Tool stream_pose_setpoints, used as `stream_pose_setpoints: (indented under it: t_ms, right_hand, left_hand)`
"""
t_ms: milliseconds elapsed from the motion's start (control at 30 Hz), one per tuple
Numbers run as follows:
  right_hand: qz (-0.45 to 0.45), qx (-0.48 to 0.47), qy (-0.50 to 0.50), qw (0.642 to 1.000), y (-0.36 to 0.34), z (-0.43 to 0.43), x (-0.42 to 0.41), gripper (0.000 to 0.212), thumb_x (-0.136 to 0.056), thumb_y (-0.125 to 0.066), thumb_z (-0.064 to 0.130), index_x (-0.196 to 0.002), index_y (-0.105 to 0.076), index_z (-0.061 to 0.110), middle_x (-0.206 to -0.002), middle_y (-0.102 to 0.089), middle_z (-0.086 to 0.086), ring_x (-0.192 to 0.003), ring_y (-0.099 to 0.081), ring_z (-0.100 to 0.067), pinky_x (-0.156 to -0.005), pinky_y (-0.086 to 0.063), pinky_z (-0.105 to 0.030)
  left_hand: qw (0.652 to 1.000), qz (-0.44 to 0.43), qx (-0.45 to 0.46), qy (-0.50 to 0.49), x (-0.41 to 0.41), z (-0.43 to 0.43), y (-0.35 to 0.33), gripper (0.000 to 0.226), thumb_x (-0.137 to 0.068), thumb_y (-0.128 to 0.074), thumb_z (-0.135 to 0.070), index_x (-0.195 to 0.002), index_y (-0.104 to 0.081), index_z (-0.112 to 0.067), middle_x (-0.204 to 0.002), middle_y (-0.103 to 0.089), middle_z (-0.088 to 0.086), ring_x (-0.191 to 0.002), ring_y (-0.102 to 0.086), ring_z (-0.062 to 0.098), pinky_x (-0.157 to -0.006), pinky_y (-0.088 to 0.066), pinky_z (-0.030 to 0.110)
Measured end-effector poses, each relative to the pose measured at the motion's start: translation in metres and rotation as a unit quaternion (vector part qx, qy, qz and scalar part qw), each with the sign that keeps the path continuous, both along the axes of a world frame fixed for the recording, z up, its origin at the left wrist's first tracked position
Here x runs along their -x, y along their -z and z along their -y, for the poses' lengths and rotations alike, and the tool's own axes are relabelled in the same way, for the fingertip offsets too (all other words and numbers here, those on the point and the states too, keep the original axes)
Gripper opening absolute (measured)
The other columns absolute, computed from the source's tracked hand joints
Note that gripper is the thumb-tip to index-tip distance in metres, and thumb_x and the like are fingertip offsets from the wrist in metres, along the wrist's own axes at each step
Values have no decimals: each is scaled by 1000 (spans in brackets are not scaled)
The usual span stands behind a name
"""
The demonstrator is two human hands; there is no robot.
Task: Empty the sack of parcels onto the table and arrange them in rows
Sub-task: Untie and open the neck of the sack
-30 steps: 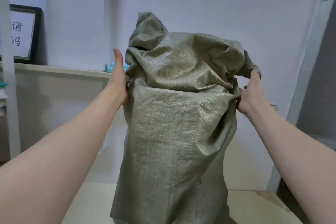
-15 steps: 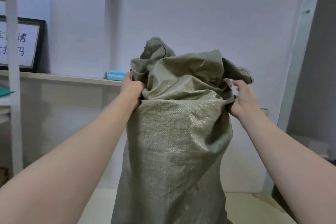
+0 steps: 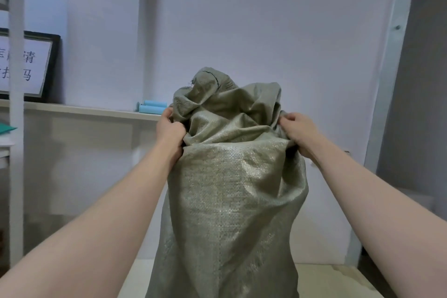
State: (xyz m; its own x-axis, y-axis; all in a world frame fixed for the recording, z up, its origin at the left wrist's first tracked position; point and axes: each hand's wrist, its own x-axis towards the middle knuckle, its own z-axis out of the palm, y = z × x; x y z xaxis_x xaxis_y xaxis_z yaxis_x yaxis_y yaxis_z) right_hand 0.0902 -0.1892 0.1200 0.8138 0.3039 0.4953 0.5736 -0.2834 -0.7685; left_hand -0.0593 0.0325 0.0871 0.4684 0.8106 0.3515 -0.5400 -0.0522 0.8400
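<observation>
**A:** What are the hands doing?

**B:** Both are closed on the sack. The left hand (image 3: pixel 170 132) has its fingers curled into a bunch of cloth at the upper left side. The right hand (image 3: pixel 296 132) grips a fold at the upper right, at about the same height. Both arms reach forward.

**A:** And the sack itself?

**B:** The sack (image 3: pixel 232 189) is grey-green woven plastic, standing tall between the arms, directly in front of the person. Its top is crumpled above the hands, with one stitched corner poking up. Its lower end runs out of the bottom of the view, so I cannot tell whether it rests on the table or hangs over it.

**A:** Any parcels out yet?

**B:** None in sight. I judge this to be the emptying step, with the arranging not begun. The stitched corner on top suggests the closed end is up and the mouth is down, but I cannot be sure.

**A:** What does the next move call for?

**B:** Probably a firm lift and shake with both grips held, so the contents slide out onto the table rather than off its edge.

**A:** What is around them?

**B:** The table (image 3: pixel 326 280) is pale and smooth, showing on either side of the sack's base. Behind is a plain white wall (image 3: pixel 266 31). To the left, a ledge (image 3: pixel 84 110) carries two light blue rolls (image 3: pixel 152 107) and a black-framed sign (image 3: pixel 31 68) with Chinese characters, partly hidden by a white post (image 3: pixel 16 128).
</observation>
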Motion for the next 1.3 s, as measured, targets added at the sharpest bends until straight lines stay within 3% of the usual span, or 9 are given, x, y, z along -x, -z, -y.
stream_pose_setpoints:
  t_ms: [133,267,433,533,633,767,967,1133,1300]
  right_hand:
    - [-63,53,49,995,0,-3,4,111,-69,-77,57,-151,-13,16,-144,-38,-13,-122,-49,-36,-92,-43,-36]
    - [-63,15,-3,998,1,-8,-11,147,-42,-79,60,-147,23,42,-129,-46,-5,-119,-51,-30,-102,-46,-51]
    - [95,53,-77,991,5,-10,1,96,-81,-64,7,-147,-15,57,-141,-45,-3,-110,-55,-16,-94,-45,-17]
    - [54,-14,-130,990,3,-8,11,47,-96,-42,4,-120,-61,39,-91,-63,9,-71,-56,-4,-55,-44,-7]
    - [-75,-137,-151,976,-7,-6,20,43,-100,-40,48,-88,-72,22,-64,-65,8,-57,-58,-9,-55,-45,-19]
    - [-61,-41,2,997,-21,-19,16,111,-48,-31,104,-106,-66,16,-114,-61,-8,-105,-61,-29,-96,-50,-41]
    - [-43,4,117,992,-16,-19,18,90,-81,-76,26,-147,-16,15,-156,5,-17,-126,-42,-41,-104,-38,-42]
    - [-142,79,118,980,-8,-14,4,98,-79,-76,35,-149,-17,-2,-148,-34,-25,-130,-44,-40,-107,-41,-45]
    - [-215,19,2,977,6,1,-1,46,-80,-77,16,-117,-58,-3,-94,-67,-17,-73,-68,-27,-52,-56,-32]
  left_hand:
    - [997,-4,-62,-52,1,8,1,69,-80,-37,21,-135,-44,-21,-110,-62,7,-93,-59,18,-76,-53,24]
    - [995,8,-95,-38,2,11,0,72,-81,-43,16,-143,-33,-20,-113,-58,4,-85,-58,11,-65,-50,16]
    - [979,5,-167,115,1,21,-13,49,-90,-63,-42,-133,-56,-19,-121,-66,8,-108,-66,22,-88,-55,29]
    - [967,-67,-235,65,-4,19,-3,116,-53,-67,-86,-142,-45,-16,-149,-43,-2,-135,-45,12,-114,-36,42]
    - [932,-156,-328,-1,-4,22,4,107,-54,-67,-80,-139,-51,-16,-161,4,-17,-150,1,15,-122,-7,45]
    - [921,-148,-361,2,-10,33,4,55,-86,-54,-59,-111,-72,-13,-162,-1,-16,-149,14,15,-119,3,41]
    - [933,-210,-290,-46,-18,37,-2,34,-83,-72,-45,-79,-51,-19,-77,-60,-2,-63,-54,14,-59,-45,23]
    - [913,-299,-262,-86,-22,36,-7,121,-65,-86,-43,-152,-6,-18,-145,-14,4,-122,-39,22,-111,-33,33]
    - [839,-465,-278,-54,-18,30,-1,124,-78,-68,-62,-153,12,-5,-162,16,12,-149,10,31,-122,-2,41]
